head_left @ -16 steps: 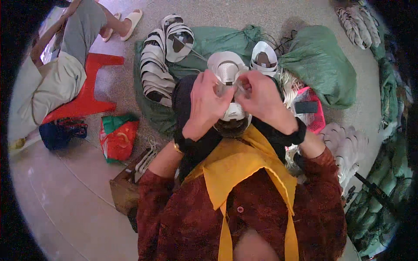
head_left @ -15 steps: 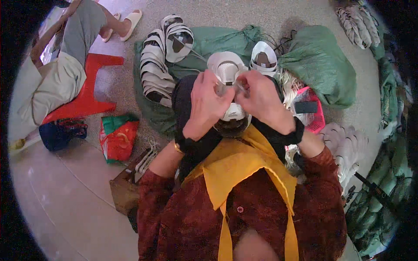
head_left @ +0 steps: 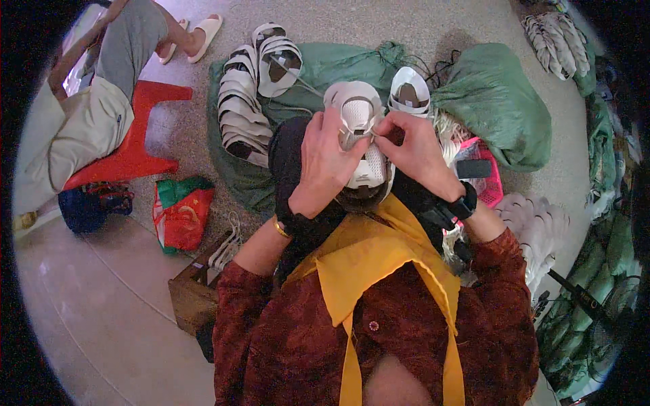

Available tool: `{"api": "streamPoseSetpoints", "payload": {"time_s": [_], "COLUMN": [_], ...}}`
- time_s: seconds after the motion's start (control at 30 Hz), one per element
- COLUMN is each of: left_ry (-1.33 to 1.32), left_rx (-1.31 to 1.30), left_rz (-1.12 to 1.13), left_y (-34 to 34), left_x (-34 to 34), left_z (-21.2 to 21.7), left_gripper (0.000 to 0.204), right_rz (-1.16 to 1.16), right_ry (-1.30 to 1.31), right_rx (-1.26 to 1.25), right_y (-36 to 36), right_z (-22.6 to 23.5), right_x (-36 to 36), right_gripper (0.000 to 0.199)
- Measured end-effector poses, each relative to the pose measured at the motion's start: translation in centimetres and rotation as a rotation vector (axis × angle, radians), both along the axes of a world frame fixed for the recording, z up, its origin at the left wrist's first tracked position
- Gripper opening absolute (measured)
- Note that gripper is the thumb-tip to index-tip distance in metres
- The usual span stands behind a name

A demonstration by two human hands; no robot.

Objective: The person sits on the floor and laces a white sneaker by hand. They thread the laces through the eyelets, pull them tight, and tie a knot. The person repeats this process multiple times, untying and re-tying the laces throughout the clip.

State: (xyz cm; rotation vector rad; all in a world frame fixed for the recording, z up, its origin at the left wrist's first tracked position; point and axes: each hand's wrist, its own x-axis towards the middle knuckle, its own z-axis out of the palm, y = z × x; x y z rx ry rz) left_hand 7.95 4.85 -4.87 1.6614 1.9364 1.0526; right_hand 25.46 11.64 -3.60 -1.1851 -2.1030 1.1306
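A white mesh shoe is laid longways, pointing ahead; at its right, thin white lace is pinched by the right grip (at its left, the left grip is seen, its hold untellable).

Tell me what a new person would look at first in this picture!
Probably the bright yellow cloth in the lower middle, with the left hand and right hand at a white shoe just above it. Then maybe the red stool over on the left, and the pink basket to the right of the hands.
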Motion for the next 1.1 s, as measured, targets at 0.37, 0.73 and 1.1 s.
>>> {"api": "streamPoseSetpoints", "payload": {"time_s": [0.37, 0.73, 1.1], "left_ry": [-0.13, 0.047, 0.171], "left_rx": [0.002, -0.041, -0.047], "left_rz": [-0.081, -0.301, -0.235], "left_y": [-0.1, -0.5, -1.4], "left_x": [-1.0, -3.5, -1.7], "left_z": [-0.5, 1.2, 0.3], "left_gripper": [0.039, 0.032, 0.037], "right_rz": [0.282, 0.195, 0.178], "right_ry": [-0.232, -0.132, -0.206], "right_rx": [0.443, 0.491, 0.392], "right_y": [-0.3, -1.0, -1.8], "right_z": [1.2, 1.6, 0.8], "right_x": [-0.4, -1.6, -4.2], "right_gripper": [0.015, 0.015, 0.013]}}
